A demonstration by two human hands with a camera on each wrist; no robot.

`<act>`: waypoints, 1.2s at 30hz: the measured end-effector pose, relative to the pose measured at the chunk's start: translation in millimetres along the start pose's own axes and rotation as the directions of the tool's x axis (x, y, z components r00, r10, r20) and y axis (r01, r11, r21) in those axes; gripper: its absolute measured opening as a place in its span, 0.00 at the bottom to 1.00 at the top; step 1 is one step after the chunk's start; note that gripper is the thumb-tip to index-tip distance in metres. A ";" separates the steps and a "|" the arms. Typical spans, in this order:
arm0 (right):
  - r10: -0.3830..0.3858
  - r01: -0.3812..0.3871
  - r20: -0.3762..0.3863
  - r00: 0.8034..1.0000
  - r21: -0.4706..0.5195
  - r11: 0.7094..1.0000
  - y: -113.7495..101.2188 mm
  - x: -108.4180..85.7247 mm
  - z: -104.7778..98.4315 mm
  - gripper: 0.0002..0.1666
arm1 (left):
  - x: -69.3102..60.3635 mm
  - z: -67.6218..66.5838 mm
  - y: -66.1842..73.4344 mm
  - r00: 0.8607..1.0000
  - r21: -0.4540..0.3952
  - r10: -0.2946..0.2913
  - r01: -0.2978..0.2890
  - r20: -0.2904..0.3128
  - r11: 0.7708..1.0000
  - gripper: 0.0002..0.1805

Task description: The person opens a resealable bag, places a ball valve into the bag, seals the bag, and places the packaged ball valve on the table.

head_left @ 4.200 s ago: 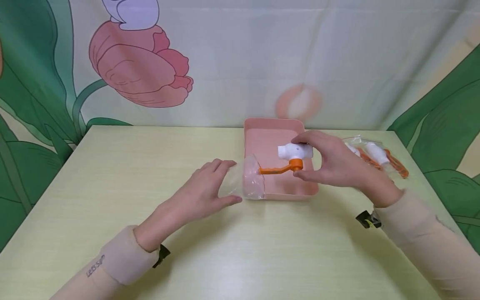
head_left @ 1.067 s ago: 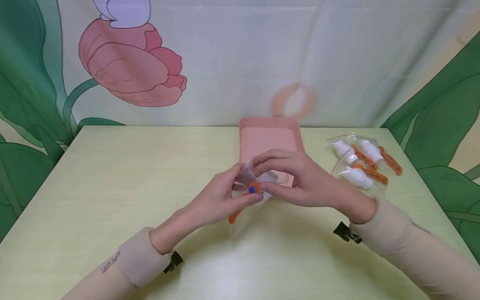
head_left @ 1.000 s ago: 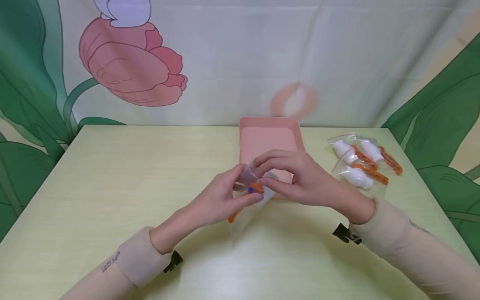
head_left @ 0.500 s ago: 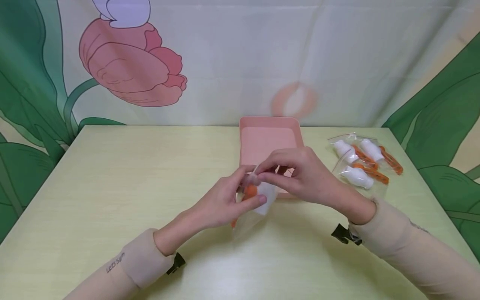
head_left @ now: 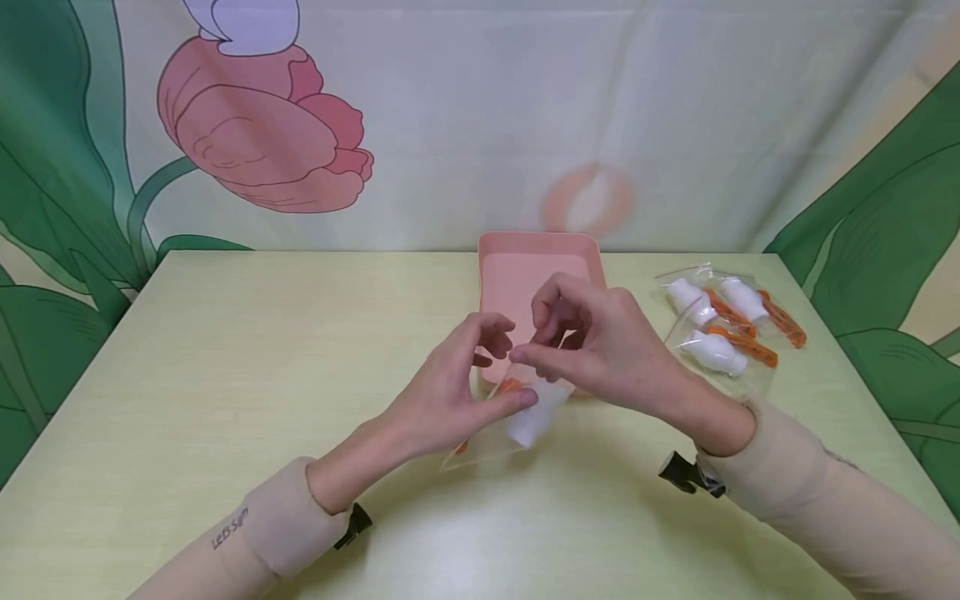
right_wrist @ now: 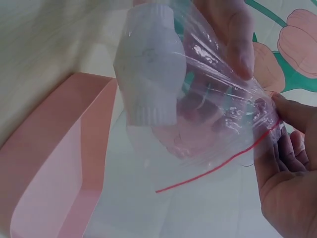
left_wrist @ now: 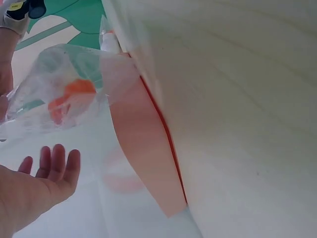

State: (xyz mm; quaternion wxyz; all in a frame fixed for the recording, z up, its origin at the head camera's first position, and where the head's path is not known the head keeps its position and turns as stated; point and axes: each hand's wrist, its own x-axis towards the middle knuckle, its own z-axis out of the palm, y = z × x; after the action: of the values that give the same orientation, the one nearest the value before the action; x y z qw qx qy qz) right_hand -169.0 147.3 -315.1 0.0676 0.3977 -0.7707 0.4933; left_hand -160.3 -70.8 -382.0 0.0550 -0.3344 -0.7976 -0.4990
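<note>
A clear zip bag hangs over the table from my right hand. Its thumb and fingers pinch the bag near the mouth, by the red zip line. Inside lies a ball valve, with a white ribbed body and an orange lever handle. My left hand stays beside the bag, its fingers loosely spread and gripping nothing. In the head view its thumb overlaps the bag; the left wrist view shows a gap between fingers and bag.
Behind the hands a pink tray stands at the table's back edge. Several bagged valves with white bodies and orange handles lie at the right. A printed curtain hangs behind the table.
At first my right hand held the bare valve and my left the bag. The valve went into the bag. My left fingers then came off, and the bag now hangs from my right hand.
</note>
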 end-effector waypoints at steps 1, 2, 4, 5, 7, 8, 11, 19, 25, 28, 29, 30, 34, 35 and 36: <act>0.004 -0.004 -0.008 1.000 0.003 1.000 -0.7 0.2 0.2 0.20 | 0.2 0.0 0.1 1.000 -0.005 0.016 -0.016 -0.006 1.000 0.32; 0.008 -0.008 -0.016 1.000 0.007 1.000 -1.2 0.3 0.3 0.19 | 0.4 0.1 0.1 0.999 -0.011 0.037 -0.037 -0.011 0.999 0.29; 0.014 -0.014 -0.029 0.999 0.012 1.000 -1.8 0.6 0.4 0.19 | 0.7 0.5 0.1 0.996 -0.017 0.085 -0.085 -0.022 0.996 0.24; 0.017 -0.016 -0.035 0.999 0.014 1.000 -1.9 0.7 0.4 0.18 | 0.9 0.7 0.1 0.993 -0.015 0.111 -0.111 -0.029 0.994 0.21; 0.024 -0.023 -0.044 0.999 0.030 0.999 -1.7 0.7 0.1 0.17 | 1.2 1.0 0.1 0.987 -0.013 0.154 -0.155 -0.045 0.988 0.17; 0.027 -0.025 -0.047 0.999 0.033 0.999 -1.5 0.8 0.0 0.16 | 1.3 0.9 0.1 0.984 -0.012 0.170 -0.170 -0.053 0.985 0.15; 0.043 -0.041 -0.043 0.998 0.039 0.998 -1.0 1.1 -1.2 0.12 | 2.1 0.9 -0.1 0.979 -0.014 0.186 -0.187 -0.089 0.982 0.10; 0.043 -0.043 -0.013 0.999 -0.021 0.999 -1.7 2.5 -6.8 0.09 | 1.6 -0.5 -1.1 0.975 -0.115 0.129 -0.151 -0.183 0.982 0.03; 0.047 -0.047 -0.016 0.999 -0.062 0.997 3.8 0.7 -11.9 0.07 | 1.2 -1.6 -2.9 0.971 -0.088 0.103 -0.125 -0.213 0.988 0.03; 0.058 -0.057 0.010 0.998 -0.095 0.994 11.0 -2.6 -14.9 0.05 | 1.3 -1.7 -3.8 0.970 -0.081 0.100 -0.121 -0.224 0.989 0.04; 0.069 -0.066 0.023 0.997 -0.107 0.992 13.5 -4.0 -16.1 0.06 | 1.3 -2.0 -3.2 0.969 -0.080 0.098 -0.118 -0.226 0.990 0.04; 0.081 -0.076 0.038 0.996 -0.118 0.990 16.1 -5.4 -17.3 0.08 | 1.2 -2.4 -2.9 0.968 -0.077 0.097 -0.117 -0.230 0.990 0.04; 0.140 -0.122 0.109 0.984 -0.156 0.980 26.0 -11.0 -19.8 0.20 | 0.9 -4.3 -1.9 0.966 -0.069 0.084 -0.104 -0.246 0.992 0.05; 0.150 -0.130 0.123 0.981 -0.161 0.978 27.9 -12.0 -19.6 0.22 | 0.7 -4.8 -1.7 0.965 -0.065 0.077 -0.096 -0.249 0.993 0.05; 0.155 -0.132 0.135 0.979 -0.165 0.977 29.9 -12.8 -19.1 0.21 | 0.6 -5.3 -1.9 0.965 -0.062 0.070 -0.088 -0.252 0.994 0.06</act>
State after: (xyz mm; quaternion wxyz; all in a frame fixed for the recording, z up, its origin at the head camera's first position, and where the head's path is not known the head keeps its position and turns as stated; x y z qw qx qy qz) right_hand -186.3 175.8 -332.9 0.0052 0.3697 -0.8363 0.4048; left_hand -163.2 -75.5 -380.6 0.1626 -0.3022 -0.7515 -0.5634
